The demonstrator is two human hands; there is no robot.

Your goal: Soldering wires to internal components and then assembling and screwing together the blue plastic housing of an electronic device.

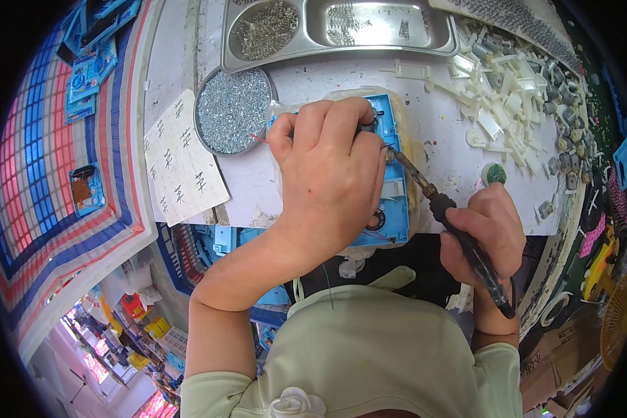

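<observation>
My right hand (488,230) grips the black handle of a soldering iron (470,247). The iron's metal tip reaches up and left to a spot beside my left fingers. Palm down, my left hand (327,167) lies over a blue plastic casing (396,226), with its fingers curled and closed. What they pinch is hidden beneath them. A short red wire (258,138) sticks out beside that hand. The casing rests on a pale, worn pad (412,139) and has a white part and a round dark part inside.
A round tray of small silver screws (234,110) and handwritten paper (183,164) lie to the left. At the back stands a steel tray (390,50) with springs and small metal parts. White plastic parts (508,104) and grey motors (571,143) pile up at right, near a small green-topped tin (493,173).
</observation>
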